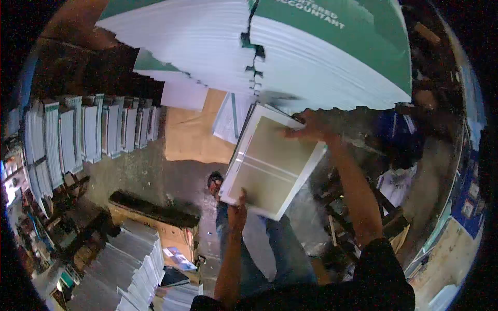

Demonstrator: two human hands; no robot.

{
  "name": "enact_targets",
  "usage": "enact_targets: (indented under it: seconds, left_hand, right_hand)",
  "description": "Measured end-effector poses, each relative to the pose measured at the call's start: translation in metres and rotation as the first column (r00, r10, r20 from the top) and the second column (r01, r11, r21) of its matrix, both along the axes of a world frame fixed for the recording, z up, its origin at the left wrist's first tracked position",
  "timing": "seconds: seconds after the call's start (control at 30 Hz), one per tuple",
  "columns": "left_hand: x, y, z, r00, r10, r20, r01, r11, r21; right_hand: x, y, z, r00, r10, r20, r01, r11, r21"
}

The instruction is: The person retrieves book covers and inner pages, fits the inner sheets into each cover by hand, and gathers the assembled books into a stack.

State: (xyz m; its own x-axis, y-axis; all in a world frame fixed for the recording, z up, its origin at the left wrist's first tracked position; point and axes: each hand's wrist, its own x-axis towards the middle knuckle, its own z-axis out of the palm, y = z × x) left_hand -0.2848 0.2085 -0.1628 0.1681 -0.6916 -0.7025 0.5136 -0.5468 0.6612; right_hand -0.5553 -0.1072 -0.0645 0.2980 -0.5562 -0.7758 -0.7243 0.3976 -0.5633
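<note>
One stack (270,163) is held over the floor (254,238), left hand (237,215) clamped on its near edge, right hand (310,128) on its far edge; either grip slackening could drop it.

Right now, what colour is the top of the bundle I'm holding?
The bundle has a greyish-beige top with white edges, clearest in the head view.
</note>
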Motion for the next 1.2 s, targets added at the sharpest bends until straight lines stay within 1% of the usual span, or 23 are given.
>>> enact_targets:
  seconds: [0.03,0.1,0.13,0.17,0.23,0.27,0.3,0.37,0.43,0.5,0.53,0.57,0.7,0.77,0.83,0.87,0.93,0.97,1.03,1.07,1.13,1.17,1.2]
  left_hand:
    - [-0.003,0.005,-0.006,1.0,0.021,-0.021,-0.021,1.0,0.01]
    - [-0.009,0.008,-0.019,0.997,0.058,-0.055,-0.057,0.998,0.019]
    - [-0.011,0.01,-0.028,0.995,0.073,-0.07,-0.071,0.997,0.023]
    - [-0.011,0.015,-0.042,0.992,0.087,-0.088,-0.086,0.996,0.022]
    - [-0.015,0.028,-0.071,0.976,0.146,-0.164,-0.148,0.989,0.004]
    - [-0.018,0.028,-0.06,0.88,0.245,-0.407,-0.27,0.963,-0.006]
    - [-0.023,0.018,-0.044,0.882,0.237,-0.406,-0.262,0.965,-0.007]
    - [-0.034,-0.004,-0.015,0.851,0.389,-0.354,-0.332,0.919,0.212]
    - [-0.033,0.006,-0.036,0.854,0.397,-0.335,-0.335,0.914,0.229]
    - [-0.032,0.008,-0.043,0.861,0.392,-0.324,-0.333,0.916,0.223]
    - [-0.034,0.005,-0.033,0.829,0.425,-0.364,-0.374,0.905,0.203]
    - [-0.036,0.001,-0.024,0.793,0.452,-0.409,-0.413,0.892,0.185]
    - [-0.031,-0.008,-0.009,0.856,0.316,-0.409,-0.285,0.949,0.135]
    - [-0.03,-0.009,-0.009,0.841,0.316,-0.439,-0.312,0.947,0.083]
    - [-0.026,-0.007,-0.009,0.848,0.286,-0.446,-0.295,0.954,0.051]
    - [-0.022,-0.004,-0.008,0.851,0.278,-0.445,-0.295,0.955,0.031]
    - [0.005,0.015,-0.007,0.895,0.172,-0.411,-0.213,0.976,-0.056]
    - [0.019,0.022,-0.008,0.926,0.077,-0.369,-0.137,0.981,-0.139]
    - [0.049,0.025,-0.001,0.931,0.047,-0.361,-0.074,0.995,-0.06]
    - [0.074,0.033,-0.017,0.928,0.038,-0.369,-0.065,0.996,-0.061]
    - [0.12,0.047,-0.06,0.933,-0.152,-0.325,0.052,0.954,-0.297]
    - [0.122,0.036,-0.052,0.931,-0.162,-0.328,0.061,0.953,-0.297]
    - [0.122,0.021,-0.033,0.941,-0.119,-0.317,0.077,0.987,-0.144]
  right_hand:
    - [-0.011,0.001,-0.022,0.971,0.128,-0.201,-0.16,0.975,-0.152]
    - [-0.043,0.005,-0.055,0.886,0.198,-0.418,-0.334,0.899,-0.282]
    - [-0.059,0.009,-0.069,0.893,0.187,-0.41,-0.321,0.902,-0.288]
    - [-0.074,0.014,-0.082,0.92,0.156,-0.359,-0.269,0.918,-0.291]
    - [-0.101,0.025,-0.107,0.997,-0.021,-0.071,0.006,0.978,-0.206]
    - [-0.113,0.034,-0.122,0.987,-0.145,0.075,0.154,0.981,-0.122]
    - [-0.123,0.044,-0.138,0.941,-0.268,0.204,0.28,0.96,-0.028]
    - [-0.14,0.069,-0.173,0.792,-0.461,0.4,0.443,0.885,0.143]
    - [-0.135,0.087,-0.184,0.673,-0.456,0.583,0.456,0.876,0.158]
    - [-0.115,0.083,-0.163,0.655,-0.111,0.747,0.384,0.901,-0.203]
    - [-0.107,0.085,-0.153,0.692,-0.466,0.551,0.549,0.836,0.018]
    - [-0.101,0.085,-0.14,0.624,-0.738,0.256,0.721,0.67,0.177]
    - [-0.071,0.087,-0.086,0.674,-0.701,0.233,0.711,0.701,0.051]
    - [-0.069,0.094,-0.08,0.698,-0.634,0.333,0.682,0.73,-0.042]
    - [-0.07,0.108,-0.082,0.704,-0.572,0.421,0.651,0.757,-0.06]
    - [-0.081,0.129,-0.134,0.76,-0.504,0.411,0.62,0.752,-0.223]
    - [-0.082,0.167,-0.127,0.725,-0.541,0.426,0.63,0.772,-0.09]
    - [-0.071,0.19,-0.115,0.686,-0.659,0.308,0.707,0.705,-0.064]
    - [-0.058,0.242,-0.09,0.627,-0.748,0.217,0.758,0.65,0.05]
    - [-0.064,0.276,-0.103,0.626,-0.736,0.258,0.726,0.671,0.153]
    - [-0.058,0.324,-0.122,0.725,-0.618,0.302,0.642,0.767,0.028]
    - [-0.054,0.336,-0.123,0.753,-0.579,0.312,0.613,0.79,-0.014]
    - [-0.037,0.334,-0.099,0.795,-0.569,0.208,0.578,0.816,0.025]
